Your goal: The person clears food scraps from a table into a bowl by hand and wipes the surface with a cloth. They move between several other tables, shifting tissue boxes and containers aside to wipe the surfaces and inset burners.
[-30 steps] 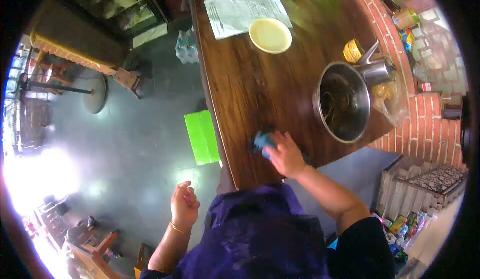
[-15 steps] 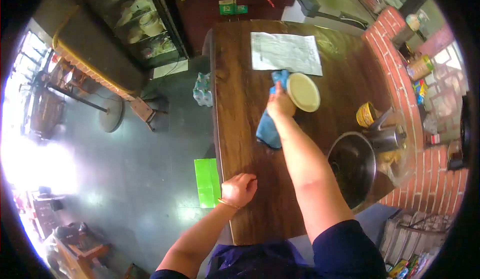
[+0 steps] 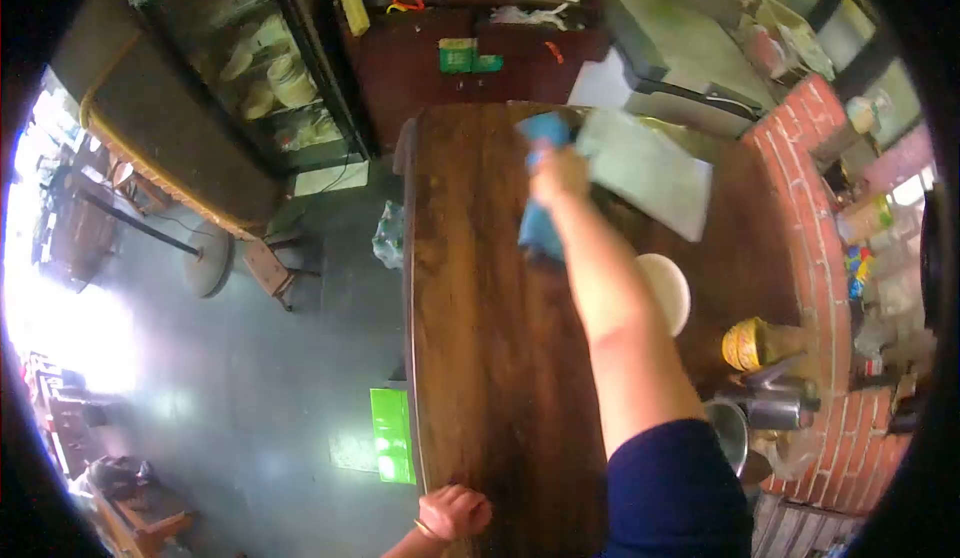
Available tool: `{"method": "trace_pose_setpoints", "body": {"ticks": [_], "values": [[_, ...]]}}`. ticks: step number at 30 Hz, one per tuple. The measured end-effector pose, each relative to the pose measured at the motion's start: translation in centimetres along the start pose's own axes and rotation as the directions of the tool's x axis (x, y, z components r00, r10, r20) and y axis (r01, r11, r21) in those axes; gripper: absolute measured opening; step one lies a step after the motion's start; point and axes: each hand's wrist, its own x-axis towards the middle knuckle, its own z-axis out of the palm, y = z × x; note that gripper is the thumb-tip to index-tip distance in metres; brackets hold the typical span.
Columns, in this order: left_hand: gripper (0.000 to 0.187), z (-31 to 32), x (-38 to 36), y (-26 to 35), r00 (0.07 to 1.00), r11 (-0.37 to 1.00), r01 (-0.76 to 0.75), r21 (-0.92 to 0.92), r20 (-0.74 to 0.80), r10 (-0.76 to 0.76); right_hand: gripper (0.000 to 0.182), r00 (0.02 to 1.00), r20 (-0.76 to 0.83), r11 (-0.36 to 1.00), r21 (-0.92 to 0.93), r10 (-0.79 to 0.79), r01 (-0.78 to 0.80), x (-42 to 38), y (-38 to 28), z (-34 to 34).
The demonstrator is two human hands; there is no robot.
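Observation:
My right hand (image 3: 558, 176) is closed on a blue cloth (image 3: 541, 228) near the far edge of the wooden table (image 3: 470, 288). Beside it on the right lies a tilted sheet of paper (image 3: 650, 173). A pale round lid or dish (image 3: 664, 294) rests by my right forearm, which partly covers it. At the table's near left edge my left hand (image 3: 455, 511) rests with its fingers curled and nothing visible in them.
Along the right stand a yellow tub (image 3: 743, 344), a metal pot (image 3: 780, 404) and a metal basin (image 3: 729, 436), beside a brick ledge (image 3: 825, 308). A green box (image 3: 392, 436) sits left of the table. Beyond the far edge is a dark red cabinet (image 3: 400, 78).
The view has shifted toward the table's far end. My right hand has moved the cloth farther away, and the paper has turned and shifted right. My left hand stays at the left edge.

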Motion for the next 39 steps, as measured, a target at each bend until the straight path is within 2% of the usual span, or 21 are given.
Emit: {"method": "trace_pose_setpoints", "body": {"ticks": [2, 3, 4, 7, 9, 11, 13, 15, 23, 25, 27, 28, 29, 31, 33, 34, 35, 36, 37, 38, 39], "values": [[0.019, -0.4, 0.5, 0.3, 0.999, 0.997, 0.037, -0.065, 0.000, -0.037, 0.054, 0.973, 0.007, 0.973, 0.002, 0.229, -0.229, 5.7, 4.0, 0.9], [0.021, -0.8, 0.7, 0.1, 1.000, 0.998, 0.016, -0.055, -0.014, -0.016, 0.058, 0.923, -0.341, 0.947, -0.196, 0.177, -0.254, 6.9, 4.8, 3.7], [0.023, -1.1, 1.2, -0.2, 1.000, 0.999, -0.016, -0.047, -0.024, 0.015, 0.036, 0.833, -0.532, 0.970, -0.079, 0.154, -0.229, 6.7, 3.3, 4.0], [0.026, -1.4, 2.0, 0.2, 1.000, 0.998, -0.013, -0.066, -0.015, 0.012, 0.049, 0.983, -0.184, 0.989, 0.143, -0.023, 0.050, 7.7, -2.2, 1.9], [0.025, -1.2, 1.4, -0.1, 1.000, 0.997, -0.004, -0.081, -0.004, 0.004, 0.044, 0.900, -0.206, 0.904, 0.117, -0.384, 0.412, 6.9, -8.2, 2.5], [0.025, -1.2, 1.2, -0.1, 1.000, 0.996, -0.002, -0.084, 0.001, 0.002, 0.040, 0.788, -0.231, 0.766, 0.196, -0.571, 0.612, 4.7, -13.1, 3.2], [0.023, -1.3, 1.5, 0.2, 1.000, 0.995, -0.022, -0.100, 0.007, 0.023, 0.035, 0.757, -0.117, 0.717, 0.255, -0.643, 0.649, 1.8, -14.1, 1.5], [0.021, -2.0, 1.8, 0.8, 0.999, 0.994, -0.041, -0.101, 0.018, 0.043, 0.030, 0.701, -0.214, 0.642, 0.290, -0.680, 0.710, -1.0, -13.6, 2.2], [0.024, -0.3, -0.4, 0.3, 0.999, 0.992, 0.004, -0.122, -0.051, -0.011, 0.032, 0.578, -0.343, 0.448, 0.388, -0.740, 0.805, -17.7, -9.6, 1.6], [0.024, -0.6, -0.5, 0.4, 0.999, 0.992, 0.022, -0.125, -0.040, -0.027, 0.038, 0.590, 0.042, 0.531, 0.490, -0.806, 0.691, -24.1, -6.8, -2.1], [0.027, -0.3, -1.2, 0.1, 0.989, 0.967, 0.077, -0.243, -0.104, -0.105, 0.040, 0.718, 0.157, 0.564, 0.738, -0.678, 0.370, -32.3, -4.1, -3.7], [0.029, 0.0, -1.4, 0.2, 0.983, 0.953, 0.109, -0.283, -0.114, -0.146, 0.047, 0.743, 0.147, 0.559, 0.756, -0.653, 0.342, -37.1, -2.0, -4.4], [0.035, 0.0, -1.4, 0.1, 0.981, 0.946, 0.106, -0.307, -0.122, -0.150, 0.049, 0.663, 0.231, 0.569, 0.742, -0.712, 0.354, -41.4, 0.3, -3.4], [0.041, 0.4, -2.1, -0.5, 0.986, 0.967, 0.038, -0.251, -0.150, -0.078, 0.055, 0.336, 0.264, 0.425, 0.482, -0.904, 0.766, -48.2, 5.1, -5.6], [0.048, 0.1, -1.5, 0.1, 0.986, 0.964, 0.075, -0.255, -0.126, -0.110, 0.059, 0.106, 0.349, 0.352, 0.783, -0.931, 0.513, -47.7, 7.0, -11.5], [0.049, 0.2, -1.4, 0.1, 0.986, 0.969, 0.086, -0.231, -0.118, -0.115, 0.056, 0.217, 0.391, 0.437, 0.870, -0.894, 0.231, -44.6, 6.7, -13.5], [0.050, 0.4, -1.4, 0.4, 0.986, 0.974, 0.097, -0.205, -0.110, -0.122, 0.042, 0.428, 0.268, 0.449, 0.793, -0.863, 0.410, -39.8, 6.3, -16.0], [0.053, 0.3, -1.1, 0.8, 0.986, 0.976, 0.117, -0.182, -0.100, -0.137, 0.030, 0.623, 0.228, 0.567, 0.707, -0.748, 0.422, -34.9, 6.6, -17.0], [0.053, 0.6, -1.0, 0.9, 0.985, 0.981, 0.117, -0.152, -0.108, -0.134, 0.025, 0.781, 0.089, 0.628, 0.653, -0.619, 0.423, -29.7, 7.8, -16.1], [0.054, 1.1, -1.3, 0.7, 0.984, 0.986, 0.116, -0.120, -0.118, -0.130, 0.029, 0.848, -0.152, 0.679, 0.536, -0.507, 0.502, -24.3, 9.8, -12.7], [0.054, 1.3, -1.5, 0.5, 0.983, 0.990, 0.117, -0.084, -0.131, -0.127, 0.035, 0.949, -0.163, 0.786, 0.532, -0.269, 0.315, -19.5, 11.8, -11.9]]}}
